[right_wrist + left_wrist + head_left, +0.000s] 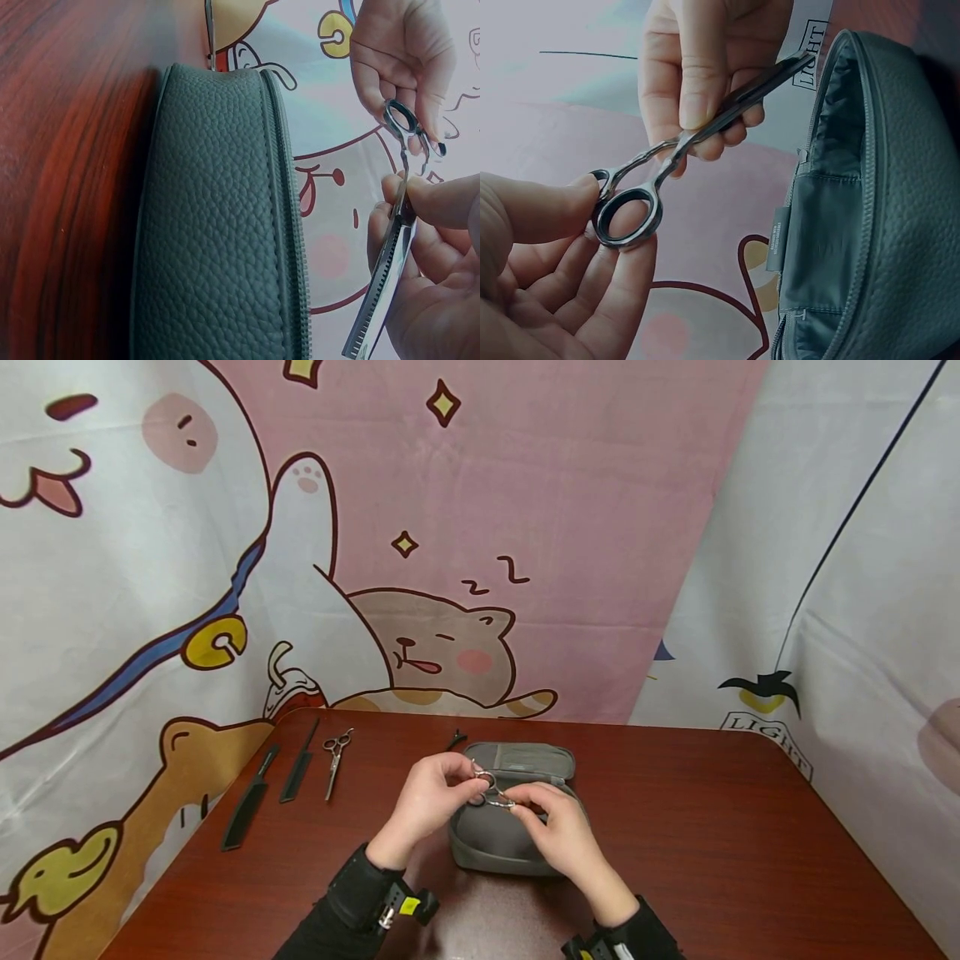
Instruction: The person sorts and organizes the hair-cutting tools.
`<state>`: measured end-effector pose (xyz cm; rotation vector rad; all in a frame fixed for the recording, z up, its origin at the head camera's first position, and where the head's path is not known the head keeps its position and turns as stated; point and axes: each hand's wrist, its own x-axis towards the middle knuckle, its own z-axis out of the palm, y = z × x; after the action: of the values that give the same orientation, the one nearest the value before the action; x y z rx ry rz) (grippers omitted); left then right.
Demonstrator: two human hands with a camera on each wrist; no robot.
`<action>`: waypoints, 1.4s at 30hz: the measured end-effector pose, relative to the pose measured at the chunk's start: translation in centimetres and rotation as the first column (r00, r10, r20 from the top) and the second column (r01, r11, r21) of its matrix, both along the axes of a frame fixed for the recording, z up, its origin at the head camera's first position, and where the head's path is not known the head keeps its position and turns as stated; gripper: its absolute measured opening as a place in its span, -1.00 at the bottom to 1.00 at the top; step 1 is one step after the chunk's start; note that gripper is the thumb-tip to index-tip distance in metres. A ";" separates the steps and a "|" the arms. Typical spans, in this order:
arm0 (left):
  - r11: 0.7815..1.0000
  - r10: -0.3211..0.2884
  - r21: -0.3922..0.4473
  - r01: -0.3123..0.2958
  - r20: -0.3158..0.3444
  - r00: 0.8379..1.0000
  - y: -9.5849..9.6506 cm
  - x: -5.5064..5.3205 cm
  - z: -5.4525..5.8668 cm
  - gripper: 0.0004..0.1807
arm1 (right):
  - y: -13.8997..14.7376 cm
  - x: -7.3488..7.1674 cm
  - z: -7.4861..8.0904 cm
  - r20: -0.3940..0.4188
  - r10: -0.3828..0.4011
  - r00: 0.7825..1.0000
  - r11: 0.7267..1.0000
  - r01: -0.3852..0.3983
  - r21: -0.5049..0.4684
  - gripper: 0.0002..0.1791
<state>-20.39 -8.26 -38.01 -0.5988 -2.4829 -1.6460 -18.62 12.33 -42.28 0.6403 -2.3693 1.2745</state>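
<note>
A pair of silver thinning scissors [501, 800] is held above the grey zip case [495, 860]. My left hand [429, 800] pinches its finger rings between thumb and fingers. My right hand [564, 833] grips it around the pivot and the start of the blades. The toothed blade [381, 281] shows in the right wrist view, pointing away from my left hand. In the left wrist view the blades lie together, and the open case [911, 195] shows a lining with inner pockets.
On the left of the brown table [720, 827] lie a wide black comb [246, 814], a second black comb [297, 774] and another pair of scissors [335, 762]. A small black object [456, 739] lies behind the case, whose lid [521, 760] is folded back. A printed cloth [570, 527] hangs behind.
</note>
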 end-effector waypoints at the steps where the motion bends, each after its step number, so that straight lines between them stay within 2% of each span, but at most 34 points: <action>1: 1.000 0.001 0.009 -0.001 0.002 1.000 0.0 0.0 -0.1 -0.92 | 0.0 0.0 0.0 -0.001 0.003 1.000 1.000 -0.003 0.004 -0.71; 13: 0.996 -0.004 0.088 0.000 0.050 0.999 0.1 -0.1 -0.8 -0.92 | 0.7 -0.4 -0.2 -0.010 0.083 0.997 0.996 -0.083 0.030 -0.76; 20: 0.992 0.007 0.128 -0.015 0.067 0.998 -0.2 -0.1 -1.2 -0.91 | 1.3 -0.4 -0.1 -0.006 0.158 0.987 0.986 -0.157 0.055 -0.59; 27: 0.984 0.019 0.175 -0.029 0.055 0.998 -0.7 -0.3 -1.7 -0.91 | 2.2 -0.4 -0.1 0.061 0.151 0.987 0.985 -0.155 0.071 -0.39; 34: 0.967 0.073 0.234 -0.105 0.140 0.987 -1.6 -0.6 -2.1 -0.92 | 3.7 -1.0 -0.1 0.111 0.125 0.986 0.991 -0.130 0.042 -0.32; 42: 0.935 0.076 0.324 -0.142 0.210 0.975 -2.7 -1.3 -2.6 -0.92 | 5.8 -2.1 -0.6 0.171 0.054 0.984 0.997 -0.061 0.040 -0.30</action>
<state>-21.66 -10.98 -40.57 -0.2638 -2.2204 -2.1066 -20.72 18.12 -42.89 0.6410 -2.5406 1.3529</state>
